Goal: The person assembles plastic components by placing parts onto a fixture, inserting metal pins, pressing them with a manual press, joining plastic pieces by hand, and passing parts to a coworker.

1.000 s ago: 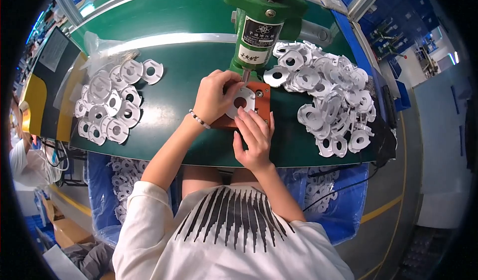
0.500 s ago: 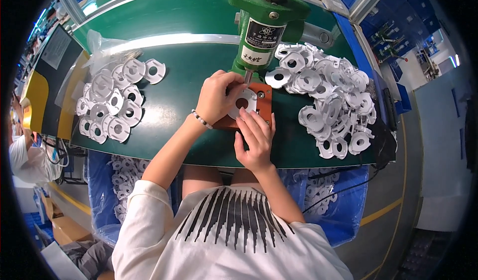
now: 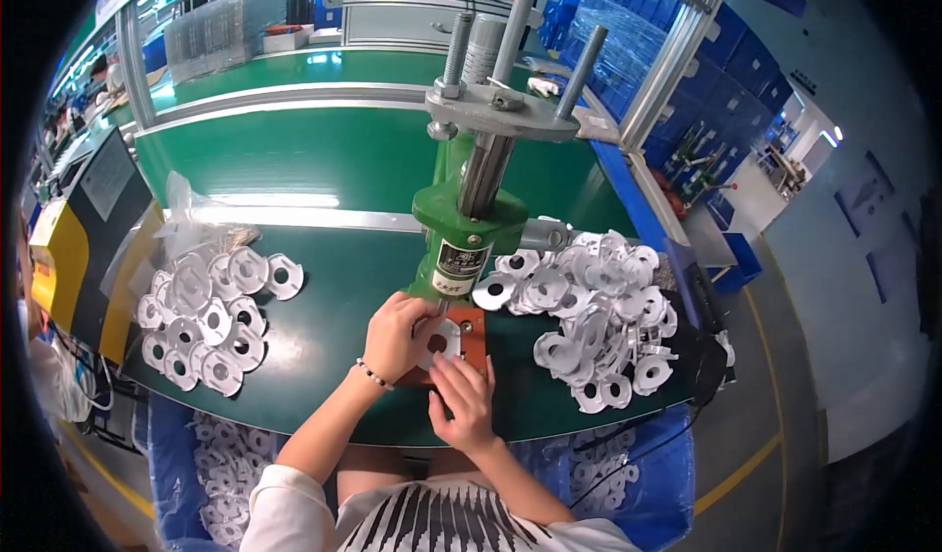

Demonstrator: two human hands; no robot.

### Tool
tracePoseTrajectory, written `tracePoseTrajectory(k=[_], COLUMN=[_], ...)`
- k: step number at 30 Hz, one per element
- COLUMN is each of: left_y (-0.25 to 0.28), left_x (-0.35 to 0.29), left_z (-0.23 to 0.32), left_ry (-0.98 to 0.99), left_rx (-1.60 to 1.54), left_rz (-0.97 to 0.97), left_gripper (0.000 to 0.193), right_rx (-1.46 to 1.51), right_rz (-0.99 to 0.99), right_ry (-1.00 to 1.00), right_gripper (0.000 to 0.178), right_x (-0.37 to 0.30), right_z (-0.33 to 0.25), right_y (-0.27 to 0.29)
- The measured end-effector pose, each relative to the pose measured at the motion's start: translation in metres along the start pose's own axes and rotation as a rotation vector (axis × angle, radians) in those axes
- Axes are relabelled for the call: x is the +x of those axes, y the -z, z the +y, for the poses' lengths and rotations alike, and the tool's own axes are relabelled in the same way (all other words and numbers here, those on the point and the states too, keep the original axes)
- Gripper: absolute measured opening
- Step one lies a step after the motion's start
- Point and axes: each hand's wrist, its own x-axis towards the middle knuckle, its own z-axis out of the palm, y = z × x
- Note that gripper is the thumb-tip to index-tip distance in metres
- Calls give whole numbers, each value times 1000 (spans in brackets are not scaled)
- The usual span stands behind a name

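Note:
A white plastic disc-shaped part (image 3: 449, 335) with a round central hole lies on the orange-red fixture block (image 3: 474, 330), under the rod of a green hand press (image 3: 469, 220). My left hand (image 3: 394, 336), a beaded bracelet at its wrist, is bent over the part's left side. Its thumb and fingers are pinched together close to the rod; whatever is between them is hidden. My right hand (image 3: 465, 401) has its fingers stretched out, their tips touching the part's near edge.
Similar white parts form a pile on the left (image 3: 211, 316) and a bigger heap on the right (image 3: 599, 307) of the green table (image 3: 324, 356). Blue-lined bins (image 3: 177, 473) with more parts stand below the table's front edge. A yellow and black machine (image 3: 83, 248) is at far left.
The view has tilted up, so the press's upper plate and the far benches now show, and the hands appear lower. Both hands keep nearly the same place at the part.

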Motion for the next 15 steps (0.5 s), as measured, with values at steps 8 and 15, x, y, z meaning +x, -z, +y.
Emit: tracePoseTrajectory(k=[8,15], left_y=[0,-2], left_x=[-1,3], left_z=[-5,-7], left_ry=[-15,19], left_rx=[-19,-57], left_rz=[-33,9], left_gripper=[9,10], right_rx=[-35,-8], right_rz=[-11,-19], right_ry=[-55,-80], right_gripper=[32,33], right_x=[-5,2], right_z=[-1,-1], right_y=[-4,-5])
